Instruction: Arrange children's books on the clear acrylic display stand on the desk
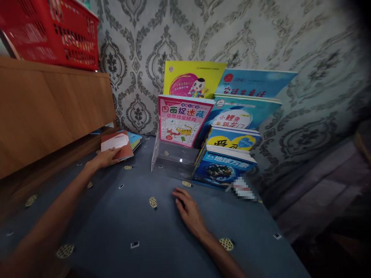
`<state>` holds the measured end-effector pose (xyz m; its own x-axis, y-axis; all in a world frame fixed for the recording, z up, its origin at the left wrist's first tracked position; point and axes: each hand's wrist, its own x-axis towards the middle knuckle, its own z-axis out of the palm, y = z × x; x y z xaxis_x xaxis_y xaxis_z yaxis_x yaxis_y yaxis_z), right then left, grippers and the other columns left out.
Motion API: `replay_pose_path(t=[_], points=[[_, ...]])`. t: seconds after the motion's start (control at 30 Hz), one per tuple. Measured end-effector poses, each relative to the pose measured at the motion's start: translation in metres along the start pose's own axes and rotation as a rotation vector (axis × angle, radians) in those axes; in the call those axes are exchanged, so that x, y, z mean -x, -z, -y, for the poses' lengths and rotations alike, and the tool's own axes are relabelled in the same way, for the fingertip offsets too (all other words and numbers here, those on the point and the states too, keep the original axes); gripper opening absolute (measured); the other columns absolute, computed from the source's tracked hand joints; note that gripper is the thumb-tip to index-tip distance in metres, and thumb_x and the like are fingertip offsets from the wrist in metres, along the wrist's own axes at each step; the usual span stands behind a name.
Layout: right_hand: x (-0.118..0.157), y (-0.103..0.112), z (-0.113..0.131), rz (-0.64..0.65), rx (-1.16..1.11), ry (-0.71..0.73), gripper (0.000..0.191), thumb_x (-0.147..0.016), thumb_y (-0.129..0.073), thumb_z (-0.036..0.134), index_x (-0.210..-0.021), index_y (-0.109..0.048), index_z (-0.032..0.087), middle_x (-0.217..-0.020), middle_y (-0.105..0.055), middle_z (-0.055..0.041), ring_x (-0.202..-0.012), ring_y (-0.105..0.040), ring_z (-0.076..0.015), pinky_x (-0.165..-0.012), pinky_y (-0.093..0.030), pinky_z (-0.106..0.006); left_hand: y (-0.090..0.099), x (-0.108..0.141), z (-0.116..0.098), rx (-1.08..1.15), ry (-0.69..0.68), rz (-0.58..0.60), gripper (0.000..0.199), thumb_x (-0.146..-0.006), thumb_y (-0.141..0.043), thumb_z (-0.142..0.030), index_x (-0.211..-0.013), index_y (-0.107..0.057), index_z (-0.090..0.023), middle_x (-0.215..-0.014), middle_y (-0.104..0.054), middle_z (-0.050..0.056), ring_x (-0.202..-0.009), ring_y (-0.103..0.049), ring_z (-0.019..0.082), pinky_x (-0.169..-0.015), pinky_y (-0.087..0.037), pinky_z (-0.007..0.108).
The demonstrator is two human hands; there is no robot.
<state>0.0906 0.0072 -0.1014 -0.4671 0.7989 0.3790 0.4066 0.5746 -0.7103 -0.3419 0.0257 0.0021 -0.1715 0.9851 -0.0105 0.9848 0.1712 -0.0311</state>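
My left hand (108,157) is closed on the near edge of a reddish-brown book (125,143) with a pale patch on its cover. Under and behind it lies a blue-covered book (135,139). My right hand (189,212) rests low over the patterned cloth, fingers apart and a little bent, holding nothing. Beyond it stands a clear plastic book rack (174,164). A pink book (184,121) leans in its left column, with a yellow book (193,79) behind. Several blue books (223,170) fill the right column.
A wooden cabinet (55,112) borders the left side, with a red plastic basket (77,42) on top. Grey-blue cloth with pineapple prints (152,202) covers the table. Patterned wallpaper (139,58) rises behind the rack. A blurred-out pale item (244,188) lies by the rack's right front.
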Motion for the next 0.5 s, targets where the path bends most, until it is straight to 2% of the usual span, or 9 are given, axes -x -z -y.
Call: replay_pose_path(t=[0.13, 0.23, 0.3, 0.37, 0.43, 0.5], points=[[-0.002, 0.003, 0.001, 0.037, -0.010, -0.008, 0.034, -0.097, -0.044, 0.028, -0.116, -0.070, 0.019, -0.136, -0.062, -0.0150, -0.126, -0.060, -0.0275, -0.107, -0.048, -0.052, 0.003, 0.008, 0.004, 0.052, -0.064, -0.018, 0.064, -0.091, -0.039, -0.052, -0.147, -0.046, -0.021, -0.148, -0.054, 0.014, -0.134, -0.050, 0.032, -0.102, -0.043, 0.041], [-0.003, 0.004, 0.003, 0.057, -0.017, -0.010, 0.034, -0.097, -0.044, 0.028, -0.115, -0.071, 0.019, -0.135, -0.062, -0.0144, -0.126, -0.059, -0.0267, -0.108, -0.047, -0.050, 0.006, 0.011, 0.002, 0.063, -0.038, -0.023, 0.059, -0.093, -0.036, -0.058, -0.136, -0.055, -0.023, -0.138, -0.062, 0.012, -0.127, -0.056, 0.031, -0.099, -0.044, 0.038], [-0.003, 0.004, 0.003, 0.061, -0.021, -0.005, 0.033, -0.097, -0.044, 0.028, -0.114, -0.071, 0.020, -0.135, -0.062, -0.0136, -0.126, -0.059, -0.0264, -0.108, -0.046, -0.050, 0.008, 0.007, -0.006, 0.106, 0.042, -0.037, 0.064, -0.091, -0.037, -0.065, -0.134, -0.055, -0.022, -0.135, -0.064, 0.012, -0.124, -0.058, 0.031, -0.097, -0.045, 0.037], [-0.003, 0.003, 0.003, 0.050, -0.018, 0.002, 0.033, -0.096, -0.044, 0.027, -0.114, -0.071, 0.020, -0.133, -0.063, -0.0134, -0.126, -0.059, -0.0268, -0.108, -0.046, -0.050, 0.008, -0.004, -0.017, 0.178, 0.189, -0.063, 0.071, -0.090, -0.036, -0.070, -0.135, -0.053, -0.019, -0.136, -0.062, 0.015, -0.123, -0.058, 0.033, -0.097, -0.045, 0.038], [-0.003, 0.003, 0.003, 0.044, -0.018, 0.008, 0.033, -0.096, -0.044, 0.027, -0.113, -0.072, 0.021, -0.132, -0.064, -0.0133, -0.125, -0.060, -0.0269, -0.107, -0.047, -0.051, 0.007, -0.021, -0.031, 0.202, 0.301, -0.083, 0.079, -0.091, -0.031, -0.072, -0.137, -0.049, -0.011, -0.138, -0.058, 0.024, -0.124, -0.057, 0.037, -0.097, -0.045, 0.043], [-0.003, 0.003, 0.003, 0.047, -0.029, 0.011, 0.032, -0.096, -0.044, 0.027, -0.111, -0.072, 0.021, -0.132, -0.063, -0.0133, -0.123, -0.061, -0.0267, -0.106, -0.048, -0.050, 0.006, -0.039, -0.045, 0.226, 0.369, -0.093, 0.086, -0.089, -0.032, -0.075, -0.140, -0.044, -0.007, -0.140, -0.053, 0.030, -0.127, -0.054, 0.042, -0.097, -0.044, 0.049]])
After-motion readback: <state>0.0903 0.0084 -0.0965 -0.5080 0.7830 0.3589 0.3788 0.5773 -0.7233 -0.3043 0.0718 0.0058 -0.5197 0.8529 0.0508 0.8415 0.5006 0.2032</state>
